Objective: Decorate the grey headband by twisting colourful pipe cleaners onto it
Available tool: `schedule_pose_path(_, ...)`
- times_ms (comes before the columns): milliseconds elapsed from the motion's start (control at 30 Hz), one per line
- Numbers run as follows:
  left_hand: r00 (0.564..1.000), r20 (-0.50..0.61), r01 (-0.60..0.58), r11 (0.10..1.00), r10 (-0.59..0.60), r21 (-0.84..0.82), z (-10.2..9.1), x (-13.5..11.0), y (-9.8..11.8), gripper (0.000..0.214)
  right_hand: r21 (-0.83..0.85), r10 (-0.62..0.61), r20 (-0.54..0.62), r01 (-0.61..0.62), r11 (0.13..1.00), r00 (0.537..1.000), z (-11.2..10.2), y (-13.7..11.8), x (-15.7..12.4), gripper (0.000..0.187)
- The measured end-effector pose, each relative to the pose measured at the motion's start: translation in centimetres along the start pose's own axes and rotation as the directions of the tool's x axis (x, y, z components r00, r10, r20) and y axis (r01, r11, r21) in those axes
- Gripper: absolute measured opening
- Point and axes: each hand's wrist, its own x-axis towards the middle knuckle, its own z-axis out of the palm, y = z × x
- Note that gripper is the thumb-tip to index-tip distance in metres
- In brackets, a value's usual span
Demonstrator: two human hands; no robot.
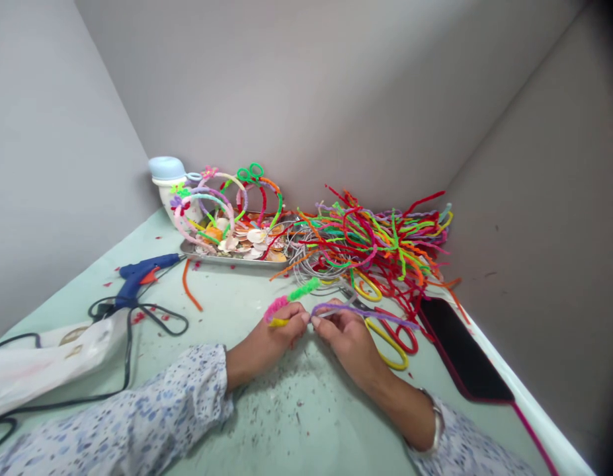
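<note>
Metal tray: our landmark (pixel 237 260), far side of the table, bearing shells and fuzzy hoops.
Left hand: in front of the tray's right end (pixel 274 338), thumb and finger pinched narrow, a pink, green and yellow fuzzy piece (pixel 276 308) gripped in it.
Right hand: farther right of the tray (pixel 354 344), fingers drawn close on a purple stem (pixel 363 311).
Purple stem: in front and right of the tray, one end at the meeting fingertips, the other trailing rightward over the scissors' handles (pixel 398 349). Whether it already catches on the fuzzy piece, the fingers hide from us.
Working the join: we judge it best to anchor with the left pinch and guide the stem with the right, pulling evenly so each turn would lie snug.
Loose end: we would lift it clear of those handles, lest it snag.
Stem pile: right of the tray (pixel 385 238), tangled.
Glue gun: in front and left of the tray (pixel 137 274), well apart from our hands.
</note>
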Motion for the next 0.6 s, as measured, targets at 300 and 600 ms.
schedule_pose_path(300,0.998,0.013,-0.058,0.997,0.058,0.056,-0.04,-0.51,0.12,0.023,-0.163,-0.030,0.013,0.032,0.986,0.999,-0.47,-0.53,0.12,0.018)
schedule_pose_path(600,0.999,0.020,-0.027,1.000,0.027,-0.009,-0.10,-0.20,0.05,0.027,-0.076,-0.023,-0.030,0.021,0.997,0.999,-0.21,-0.50,0.11,0.013)
